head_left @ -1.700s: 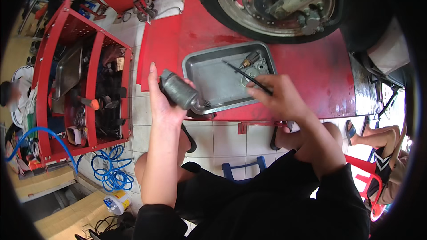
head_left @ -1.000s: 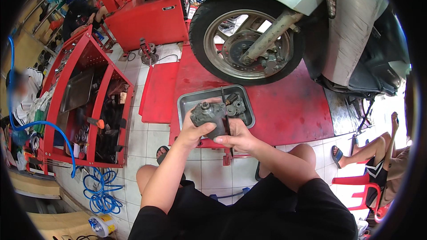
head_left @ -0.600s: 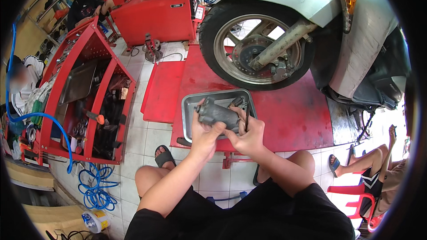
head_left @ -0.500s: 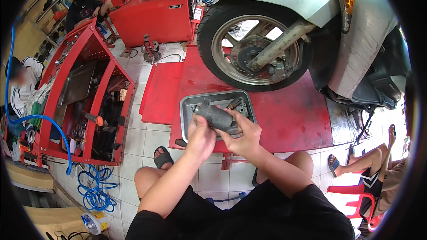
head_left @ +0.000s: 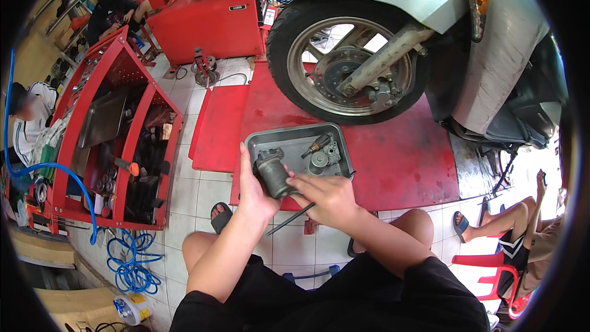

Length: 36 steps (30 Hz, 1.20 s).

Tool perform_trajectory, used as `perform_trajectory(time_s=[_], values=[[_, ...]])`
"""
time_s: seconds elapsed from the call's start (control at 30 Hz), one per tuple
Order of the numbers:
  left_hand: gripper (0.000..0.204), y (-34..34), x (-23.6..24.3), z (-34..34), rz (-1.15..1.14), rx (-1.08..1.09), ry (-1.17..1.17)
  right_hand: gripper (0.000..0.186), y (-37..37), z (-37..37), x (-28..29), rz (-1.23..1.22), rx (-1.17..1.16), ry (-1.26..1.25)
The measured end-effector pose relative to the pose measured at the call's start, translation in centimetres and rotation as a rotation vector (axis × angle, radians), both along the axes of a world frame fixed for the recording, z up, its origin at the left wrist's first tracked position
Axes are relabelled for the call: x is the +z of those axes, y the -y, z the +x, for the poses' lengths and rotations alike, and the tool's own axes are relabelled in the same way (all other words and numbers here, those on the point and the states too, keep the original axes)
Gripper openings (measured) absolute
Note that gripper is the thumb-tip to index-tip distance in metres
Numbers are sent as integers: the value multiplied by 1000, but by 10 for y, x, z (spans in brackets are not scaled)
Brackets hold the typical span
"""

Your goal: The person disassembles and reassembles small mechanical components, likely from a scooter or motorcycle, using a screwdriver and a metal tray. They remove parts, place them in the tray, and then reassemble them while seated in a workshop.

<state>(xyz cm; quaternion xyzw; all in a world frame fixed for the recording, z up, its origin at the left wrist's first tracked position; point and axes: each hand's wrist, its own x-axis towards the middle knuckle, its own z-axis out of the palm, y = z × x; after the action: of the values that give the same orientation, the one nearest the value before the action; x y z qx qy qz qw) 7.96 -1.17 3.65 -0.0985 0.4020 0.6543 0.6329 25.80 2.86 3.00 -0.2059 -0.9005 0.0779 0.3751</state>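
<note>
A dark grey metal cylinder, motor-like with a bracketed end, is tilted over the near left part of a metal tray. My left hand cradles it from the left, palm against its side and thumb side up. Against its lower right end rest the curled fingers of my right hand. A thin dark rod slants out below that hand; whether the hand grips it is hidden. Inside the tray lie a small brass-and-black fitting and a grey metal part with a round cap.
The tray sits on a red lift platform. Beyond it stands a scooter's front wheel. A red tool cart is on the left, with a coiled blue hose on the floor. People sit at both sides.
The cylinder has turned from lying sideways to more upright and shifted down-left. My left hand has opened out along its side. The thin rod and more of the tray's contents now show.
</note>
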Motion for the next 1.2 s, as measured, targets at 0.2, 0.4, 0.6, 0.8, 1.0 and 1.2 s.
perform_trajectory(time_s=[0.2,0.4,0.6,0.8,1.0,1.2], values=[[78,4,-1,-33,43,45,-32,59,-33,17,7,-921,-126,-140],[73,12,8,-30,218,-81,-108,62,-41,28,-17,-1229,-29,-304],[59,13,-10,-21,370,-116,-180,56,-22,19,12,-1336,35,-215],[62,9,-7,-17,418,-117,-122,51,-11,25,37,-1399,186,-437],[66,8,-6,-12,360,-101,-172,40,-25,32,31,-1639,278,-754],[64,7,-15,-8,241,-99,-415,36,-25,38,34,-1655,598,-731]])
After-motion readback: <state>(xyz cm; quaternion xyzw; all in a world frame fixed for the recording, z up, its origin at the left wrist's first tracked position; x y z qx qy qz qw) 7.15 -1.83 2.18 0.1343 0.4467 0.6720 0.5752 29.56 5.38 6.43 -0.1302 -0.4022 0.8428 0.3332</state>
